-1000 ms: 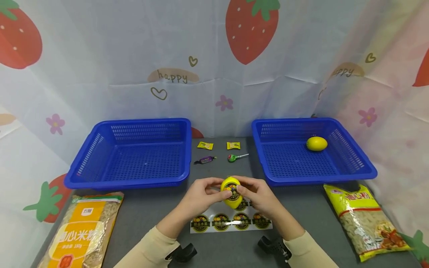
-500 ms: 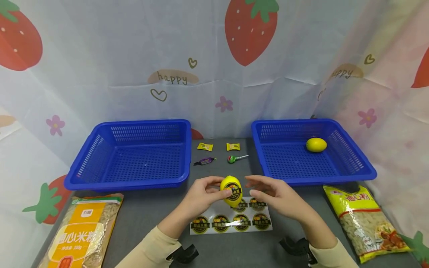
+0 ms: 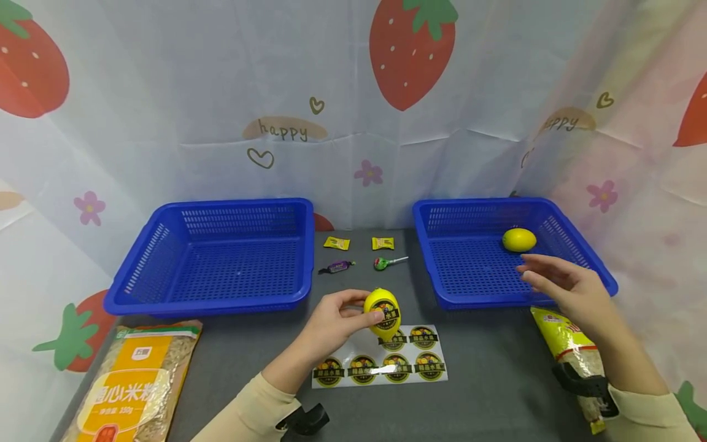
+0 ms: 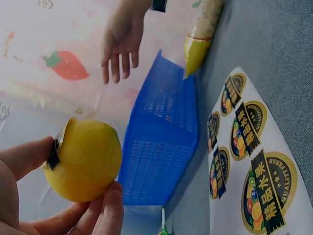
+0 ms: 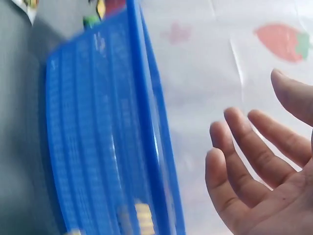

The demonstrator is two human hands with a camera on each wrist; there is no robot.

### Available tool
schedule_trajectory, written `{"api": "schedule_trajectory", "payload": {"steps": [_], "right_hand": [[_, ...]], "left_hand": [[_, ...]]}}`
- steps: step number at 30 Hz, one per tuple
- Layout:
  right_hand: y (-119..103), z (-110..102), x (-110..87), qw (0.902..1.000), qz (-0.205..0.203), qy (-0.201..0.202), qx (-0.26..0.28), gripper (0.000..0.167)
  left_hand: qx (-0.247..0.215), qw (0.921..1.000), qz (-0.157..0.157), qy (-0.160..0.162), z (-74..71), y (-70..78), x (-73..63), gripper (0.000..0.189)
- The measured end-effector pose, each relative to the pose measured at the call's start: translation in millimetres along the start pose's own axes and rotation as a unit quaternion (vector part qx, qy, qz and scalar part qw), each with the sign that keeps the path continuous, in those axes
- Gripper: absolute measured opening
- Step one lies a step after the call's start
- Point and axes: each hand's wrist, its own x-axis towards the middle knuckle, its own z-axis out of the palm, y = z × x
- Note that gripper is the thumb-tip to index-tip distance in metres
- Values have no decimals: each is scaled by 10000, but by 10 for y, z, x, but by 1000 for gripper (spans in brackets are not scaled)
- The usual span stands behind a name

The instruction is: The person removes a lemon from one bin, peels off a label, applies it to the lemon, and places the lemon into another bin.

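A yellow lemon point(image 3: 378, 296) with a round black-and-gold sticker point(image 3: 385, 314) on its side is pinched between the thumb and fingers of my left hand point(image 3: 339, 319). It is held up over the white sheet of stickers point(image 3: 381, 377) in the head view. My right hand point(image 3: 574, 298) hangs in the air at the front right corner of the right blue basket point(image 3: 458, 299), its fingers relaxed and holding nothing. A second lemon point(image 3: 519, 240) lies inside that basket, just beyond my right fingertips in the head view.
Another blue basket point(image 3: 210, 310) stands at the left. Between the baskets lie two yellow-wrapped candies point(image 3: 337, 243), a purple-wrapped candy point(image 3: 338, 267) and a lollipop point(image 3: 381, 263). Packaged food bags lie at both sides, an orange one point(image 3: 138, 380) left and a yellow one point(image 3: 571, 341) right.
My right hand has let go of the stickered lemon and moved right and forward to the right basket. My left hand has kept holding the lemon in nearly the same place.
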Motion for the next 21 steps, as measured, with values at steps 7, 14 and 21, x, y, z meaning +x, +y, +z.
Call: {"api": "schedule_trajectory", "payload": {"steps": [7, 14, 21], "right_hand": [[317, -365, 43, 9943, 633, 756, -412, 47], [586, -564, 109, 9662, 2101, 1356, -629, 77], [804, -633, 95, 9595, 2519, 1090, -641, 88]], "left_hand": [[-22, 10000, -26, -23, 32, 53, 40, 59], [-194, 9998, 4, -26, 76, 118, 118, 55], [-509, 9986, 92, -76, 159, 173, 216, 51]]}}
